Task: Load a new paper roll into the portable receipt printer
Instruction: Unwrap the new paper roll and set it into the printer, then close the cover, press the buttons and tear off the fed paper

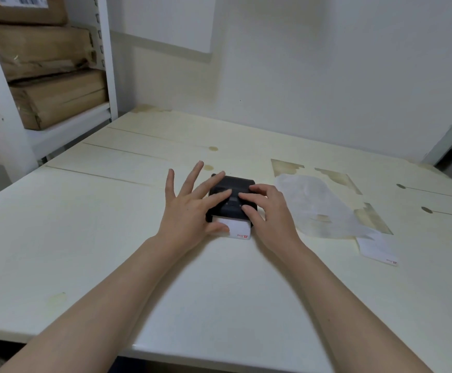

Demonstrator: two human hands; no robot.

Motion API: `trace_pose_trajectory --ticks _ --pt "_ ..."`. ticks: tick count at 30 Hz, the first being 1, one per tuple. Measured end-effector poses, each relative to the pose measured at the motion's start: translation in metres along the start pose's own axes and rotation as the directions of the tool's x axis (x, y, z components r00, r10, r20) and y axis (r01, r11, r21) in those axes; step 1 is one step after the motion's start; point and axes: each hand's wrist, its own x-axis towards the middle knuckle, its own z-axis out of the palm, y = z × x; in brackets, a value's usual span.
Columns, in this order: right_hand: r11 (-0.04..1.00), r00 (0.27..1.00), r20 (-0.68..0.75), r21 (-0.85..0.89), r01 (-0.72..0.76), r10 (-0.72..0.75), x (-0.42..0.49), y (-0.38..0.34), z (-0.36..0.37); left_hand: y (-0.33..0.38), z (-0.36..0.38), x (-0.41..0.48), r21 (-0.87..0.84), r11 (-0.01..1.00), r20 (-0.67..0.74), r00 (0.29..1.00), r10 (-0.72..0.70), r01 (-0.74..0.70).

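A small black receipt printer (233, 189) lies flat at the middle of the pale table (111, 238). A white paper strip (239, 229) with a red logo sticks out of its near edge. My left hand (189, 208) rests on the printer's left side with fingers spread wide; its thumb lies on the paper strip. My right hand (266, 211) presses on the printer's lid from the right, fingers curved over the top. The paper roll itself is hidden inside the printer.
A crumpled translucent wrapper (319, 205) lies right of the printer. A loose white paper piece (378, 249) with a red logo sits near the wrapper's front. A white shelf (66, 130) with brown parcels (55, 98) stands at the back left.
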Motion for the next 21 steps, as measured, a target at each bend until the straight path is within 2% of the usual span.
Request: trace_pose_trajectory --ticks 7,11,13,15,17,19,21 --pt "1.000 1.000 -0.018 0.023 0.011 -0.010 -0.008 0.004 0.008 0.006 -0.002 0.004 -0.083 0.991 0.042 0.994 -0.102 0.105" --pt "0.991 0.999 -0.023 0.124 -0.043 0.047 0.003 0.000 0.001 0.012 -0.003 0.012 -0.173 0.945 0.105 0.960 -0.261 0.276" --pt "0.970 0.984 -0.008 0.167 -0.173 0.177 0.014 -0.006 -0.004 0.016 -0.002 0.012 -0.218 0.892 0.113 0.918 -0.381 0.397" --pt "0.908 0.928 0.072 0.191 -0.373 0.366 0.026 -0.012 -0.007 0.018 -0.002 0.012 -0.173 0.803 0.232 0.816 -0.530 0.571" --pt "0.847 0.864 0.187 0.185 -0.498 0.467 0.035 -0.014 -0.006 0.020 -0.004 0.014 -0.090 0.764 0.365 0.735 -0.572 0.639" --pt "0.820 0.836 0.251 0.197 -0.537 0.488 0.040 -0.012 -0.004 0.021 -0.007 0.016 -0.134 0.753 0.408 0.728 -0.550 0.644" --pt "0.774 0.812 0.247 0.251 -0.581 0.530 0.042 -0.008 -0.006 0.016 -0.008 0.015 -0.236 0.727 0.428 0.741 -0.517 0.644"
